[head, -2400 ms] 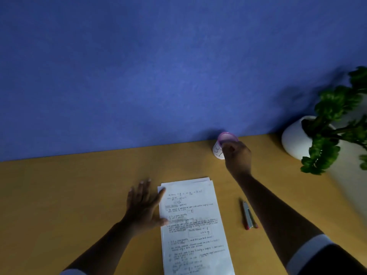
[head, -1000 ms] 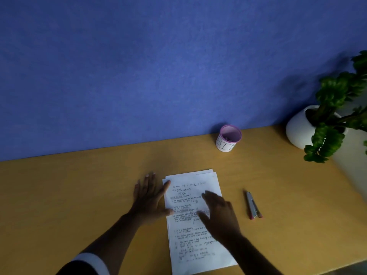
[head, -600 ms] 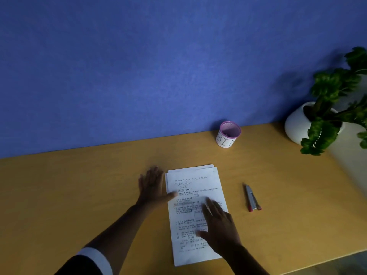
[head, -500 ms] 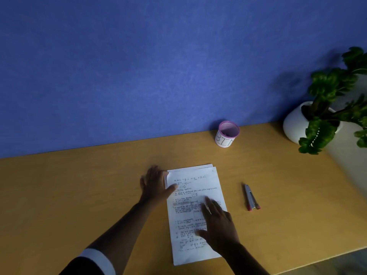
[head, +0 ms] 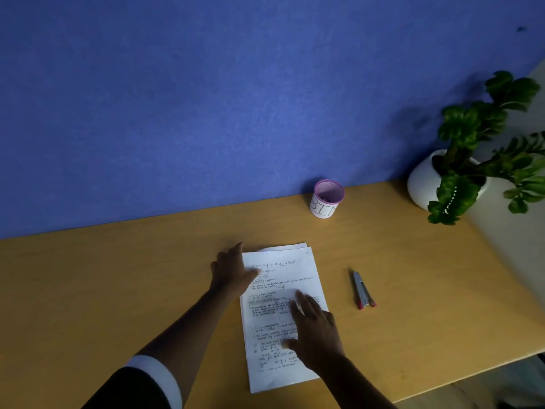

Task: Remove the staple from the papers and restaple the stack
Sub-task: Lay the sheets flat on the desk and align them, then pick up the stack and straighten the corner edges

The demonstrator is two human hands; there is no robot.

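A stack of white handwritten papers [head: 280, 278] lies on the wooden desk, its sheets slightly fanned at the top edge. My left hand [head: 231, 271] rests flat at the stack's upper left corner, thumb on the top sheet. My right hand [head: 314, 329] lies flat on the lower right of the top sheet, fingers spread. A grey staple tool with red tips [head: 362, 290] lies on the desk to the right of the papers, untouched. I see no staple in the papers.
A small pink-rimmed cup labelled BIN [head: 326, 199] stands at the back by the blue wall. A white pot with a green plant [head: 442, 178] sits at the back right. The desk's front edge [head: 472, 376] runs close at the lower right.
My right hand left the bin cup and came down flat onto the papers. My left hand slid up along the stack's left edge toward the top corner.
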